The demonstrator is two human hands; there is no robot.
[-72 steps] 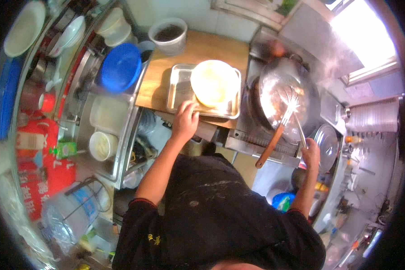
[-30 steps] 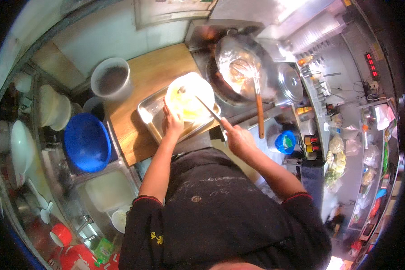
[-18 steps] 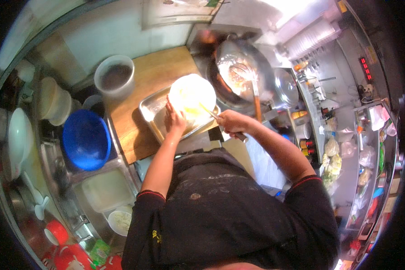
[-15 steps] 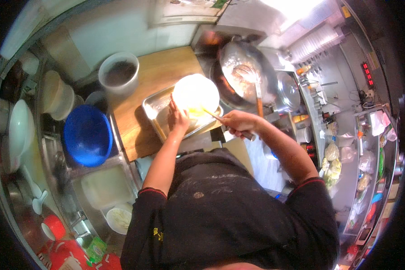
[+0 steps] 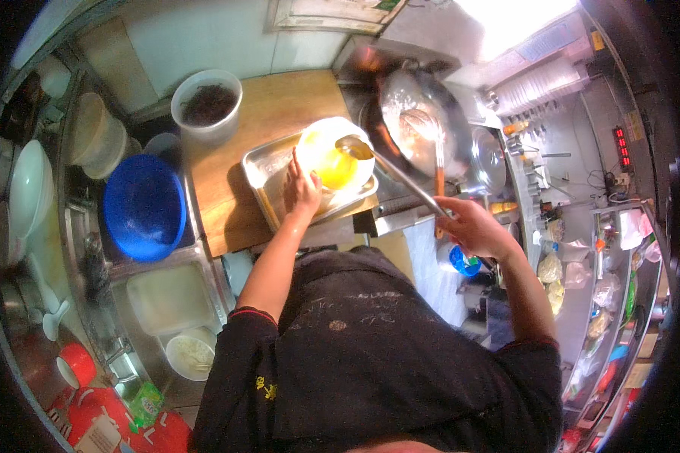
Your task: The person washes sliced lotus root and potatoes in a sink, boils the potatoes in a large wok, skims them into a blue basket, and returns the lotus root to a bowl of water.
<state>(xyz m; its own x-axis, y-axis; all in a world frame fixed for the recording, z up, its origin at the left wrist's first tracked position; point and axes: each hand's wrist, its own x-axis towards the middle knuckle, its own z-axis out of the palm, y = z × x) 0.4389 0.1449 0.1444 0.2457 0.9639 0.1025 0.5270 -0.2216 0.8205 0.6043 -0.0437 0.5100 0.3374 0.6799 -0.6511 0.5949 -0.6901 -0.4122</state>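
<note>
A white bowl (image 5: pixel 314 143) with yellow liquid (image 5: pixel 338 170) inside stands in a shallow metal tray (image 5: pixel 261 162). My left hand (image 5: pixel 304 190) grips the near left side of the bowl, fingers along its outer wall. In my right hand (image 5: pixel 472 226) is a long metal ladle (image 5: pixel 408 181). Its round head lies over the bowl's right part, at the yellow liquid; whether it dips in, I cannot tell. Under the tray lies a wooden board (image 5: pixel 219 219).
Right of the board, a wok (image 5: pixel 457 132) holds a wire whisk (image 5: pixel 440 151) with a brown handle. A white tub (image 5: pixel 230 124) of dark contents stands at the board's far left corner. Beside it are a blue basin (image 5: pixel 143 208) and a sink (image 5: pixel 215 291).
My right hand has moved right and nearer me, drawing the ladle's handle back. The ladle's head now shows over the bowl. My left hand stays on the bowl.
</note>
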